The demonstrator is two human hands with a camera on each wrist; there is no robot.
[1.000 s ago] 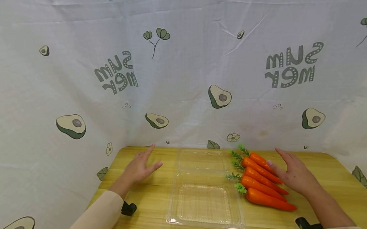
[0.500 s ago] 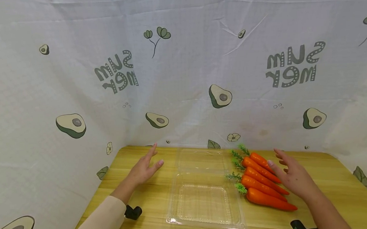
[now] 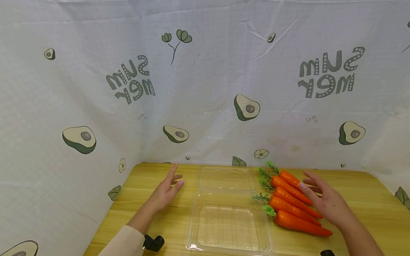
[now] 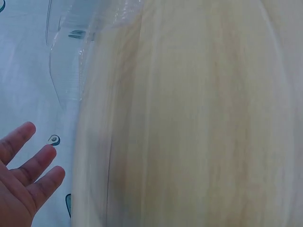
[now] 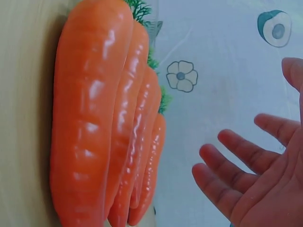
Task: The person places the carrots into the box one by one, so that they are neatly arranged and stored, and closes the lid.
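Note:
Several orange carrots (image 3: 298, 223) with green leafy tops lie side by side on the right of the wooden table (image 3: 168, 234). My right hand (image 3: 326, 201) hovers at their tips with fingers extended and holds nothing; the right wrist view shows its spread fingers apart from the carrots (image 5: 90, 109). A clear plastic clamshell box (image 3: 228, 227) lies opened flat in the middle, its lid (image 3: 227, 179) folded back toward the cloth. To the left of the box is my left hand (image 3: 164, 191), fingers loosely extended, nothing in it. Only its fingertips and part of the palm show in the left wrist view.
A white cloth (image 3: 203, 86) printed with avocados, flowers and mirrored lettering hangs behind the table and along its sides. Black wrist-camera mounts stick out below the left wrist (image 3: 154, 243) and the right wrist (image 3: 328, 254).
My left hand has shifted slightly right, its fingers turning to show more of them. The right hand has drifted a little left and down toward the carrots. Box and carrots stay put.

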